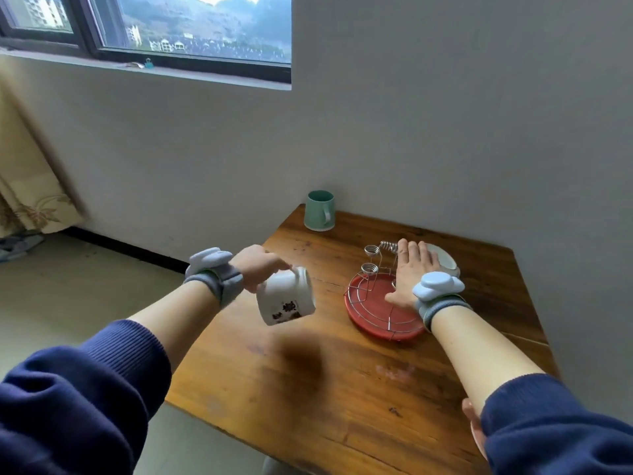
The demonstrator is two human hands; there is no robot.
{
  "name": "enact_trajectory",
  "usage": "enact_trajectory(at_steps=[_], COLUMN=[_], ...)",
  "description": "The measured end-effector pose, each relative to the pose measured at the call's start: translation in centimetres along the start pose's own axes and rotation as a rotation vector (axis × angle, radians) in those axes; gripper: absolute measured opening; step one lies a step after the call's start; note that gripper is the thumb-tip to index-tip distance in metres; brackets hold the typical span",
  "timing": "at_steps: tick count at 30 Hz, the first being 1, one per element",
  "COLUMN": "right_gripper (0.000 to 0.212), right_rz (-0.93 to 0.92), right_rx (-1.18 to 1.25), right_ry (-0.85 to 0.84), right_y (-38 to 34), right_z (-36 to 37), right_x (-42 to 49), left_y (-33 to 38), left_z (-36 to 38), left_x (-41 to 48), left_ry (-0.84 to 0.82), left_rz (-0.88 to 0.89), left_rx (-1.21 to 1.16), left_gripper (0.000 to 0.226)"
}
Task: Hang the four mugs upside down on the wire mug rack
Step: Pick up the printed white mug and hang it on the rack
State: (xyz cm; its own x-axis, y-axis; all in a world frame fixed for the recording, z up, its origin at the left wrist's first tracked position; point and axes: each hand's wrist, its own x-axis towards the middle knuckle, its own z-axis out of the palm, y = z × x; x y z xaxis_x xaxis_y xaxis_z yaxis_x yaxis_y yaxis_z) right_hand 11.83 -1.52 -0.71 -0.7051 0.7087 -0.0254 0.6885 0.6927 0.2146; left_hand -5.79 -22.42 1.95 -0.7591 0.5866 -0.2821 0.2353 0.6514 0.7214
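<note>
The left hand (262, 265) grips a tilted white mug (286, 297) by its handle. At three o'clock of it, the right hand (409, 274) lies spread over the wire rack (376, 269).

One view only, from a camera worn on the person's head. It looks forward and down, its wide angle bending the wall (445, 114) and the window (171, 32) at upper left. Both forearms reach out from the bottom corners, sleeves close and large against the lens. The table (342, 389) runs from the lower edge away toward the wall, its far corner well off; floor (68, 286) shows to the left of it. The left hand (260, 267) and right hand (409, 272) sit mid-frame, at arm's length. No second view shares the scene.
</note>
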Motion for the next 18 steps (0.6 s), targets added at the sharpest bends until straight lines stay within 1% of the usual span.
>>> enact_trajectory(at_steps=[1, 2, 3, 6, 8, 11, 13, 15, 16, 18], right_gripper=[0.116, 0.116, 0.117, 0.121, 0.120, 0.107, 0.097, 0.092, 0.092, 0.095], right_rz=[-0.009, -0.026, -0.029, -0.054, -0.072, -0.092, -0.099, -0.106, -0.108, -0.114], right_rx=[0.007, 0.012, 0.010, 0.022, 0.053, 0.092, 0.103, 0.117, 0.127, 0.144], right_ry=[-0.001, 0.006, 0.007, 0.006, 0.004, 0.038, 0.081, 0.123, 0.130, 0.131], right_y=[0.2, 0.0, 0.3, 0.7, 1.0, 1.3, 1.4, 1.3, 1.3, 1.3], right_z=[0.0, 0.0, 0.1, 0.2, 0.0, 0.1, 0.4, 0.7, 0.8, 0.9], right_x=[-0.1, -0.1, -0.1, -0.1, -0.1, -0.2, -0.1, -0.1, -0.1, 0.0], left_y=[0.7, 0.9, 1.6, 2.9, 3.8, 4.3, 4.3, 3.7, 3.5, 2.7], left_z=[0.1, 0.0, 0.3, 1.6, 2.6, 4.4, 5.7, 7.1, 7.7, 8.8], left_x=[-0.2, -0.3, -0.2, 0.7, 1.0, 1.8, 2.1, 2.4, 2.5, 2.7], left_ry=[-0.016, -0.015, -0.038, -0.068, -0.095, -0.163, -0.179, -0.193, -0.199, -0.187], left_rz=[-0.010, -0.003, 0.019, 0.045, 0.042, 0.033, 0.032, 0.036, 0.037, 0.034], left_rx=[-0.209, -0.371, -0.495, -0.723, -0.842, -0.983, -1.064, -1.141, -1.180, -1.246], left_gripper=[0.019, 0.019, 0.024, 0.045, 0.053, 0.065, 0.056, 0.038, 0.030, 0.027])
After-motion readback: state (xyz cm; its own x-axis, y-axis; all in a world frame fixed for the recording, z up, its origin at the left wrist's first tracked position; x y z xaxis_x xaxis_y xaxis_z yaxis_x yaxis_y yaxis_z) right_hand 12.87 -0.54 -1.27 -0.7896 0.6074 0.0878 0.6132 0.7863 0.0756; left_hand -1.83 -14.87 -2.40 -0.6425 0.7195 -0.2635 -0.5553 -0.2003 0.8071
